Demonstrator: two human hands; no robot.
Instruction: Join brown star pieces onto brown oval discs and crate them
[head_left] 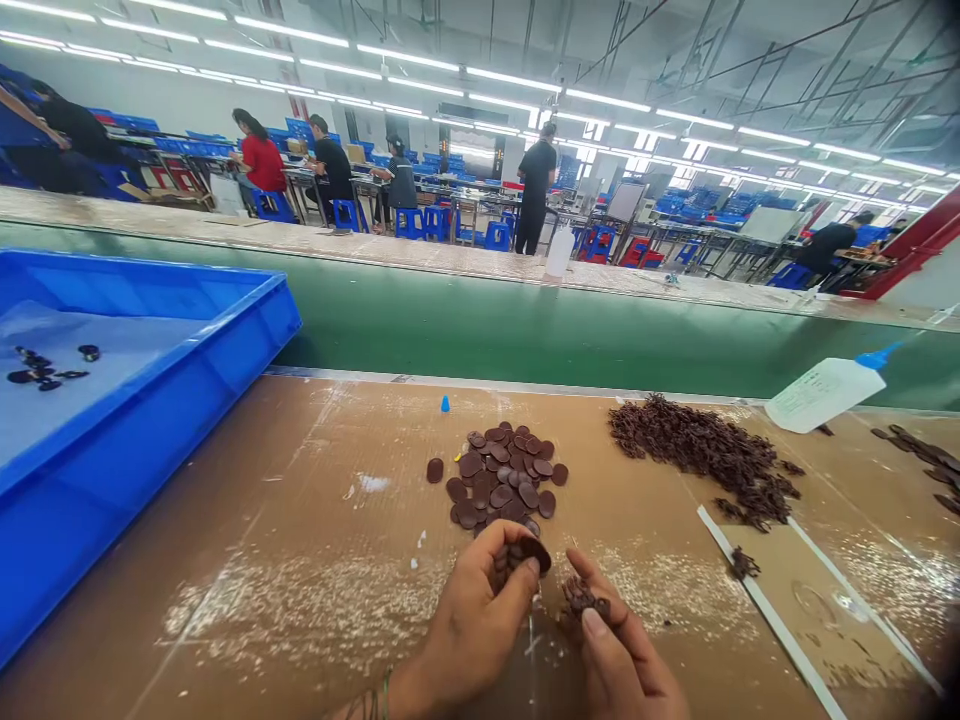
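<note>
Two hands: low centre of the frame, over the brown worktop (285, 520).
Left hand (480, 620): fingers curled around several brown discs (525, 553), thumb pressed on them.
Right hand (619, 655): pinching a small spiky brown piece (581, 597) between thumb and fingers.
Disc pile (504, 478): centre, just above the hands.
Spiky pile (701, 455): right of centre.
Blue tray (187, 390): left edge.
Squeeze bottle (821, 392): right, lying tilted.

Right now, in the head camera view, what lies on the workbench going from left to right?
Blue tray → small blue cap → pile of brown discs → heap of small dark brown parts → white squeeze bottle lying on its side.
</note>
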